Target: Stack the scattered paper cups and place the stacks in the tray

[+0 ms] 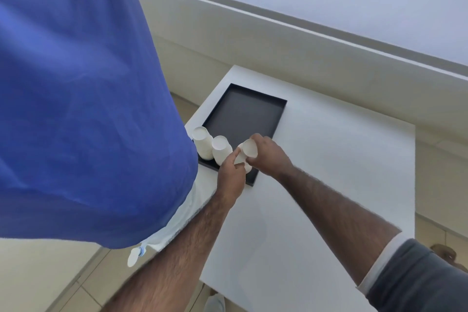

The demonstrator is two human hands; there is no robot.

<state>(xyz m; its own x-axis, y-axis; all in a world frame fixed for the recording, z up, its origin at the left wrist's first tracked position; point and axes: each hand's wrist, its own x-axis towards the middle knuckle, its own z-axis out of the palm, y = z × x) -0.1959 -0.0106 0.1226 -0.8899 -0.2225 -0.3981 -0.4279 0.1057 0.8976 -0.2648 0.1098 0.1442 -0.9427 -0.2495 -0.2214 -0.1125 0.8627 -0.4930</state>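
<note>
A black tray (244,109) lies on the white table (329,159). Two stacks of white paper cups stand upside down at the tray's near end: one (202,143) at the left corner, another (221,149) beside it. Over the tray's near right corner, both hands hold a third stack of cups (249,148). My left hand (231,172) pinches its lower part. My right hand (269,156) grips its top, fingers curled round the upper cup. The stack's lower cups are partly hidden by the hands.
My blue shirt (76,109) fills the left of the view and hides the table's left edge. A pale wall ledge (304,33) runs behind the table. Tiled floor (63,286) shows below left, and a foot (443,253) at the lower right.
</note>
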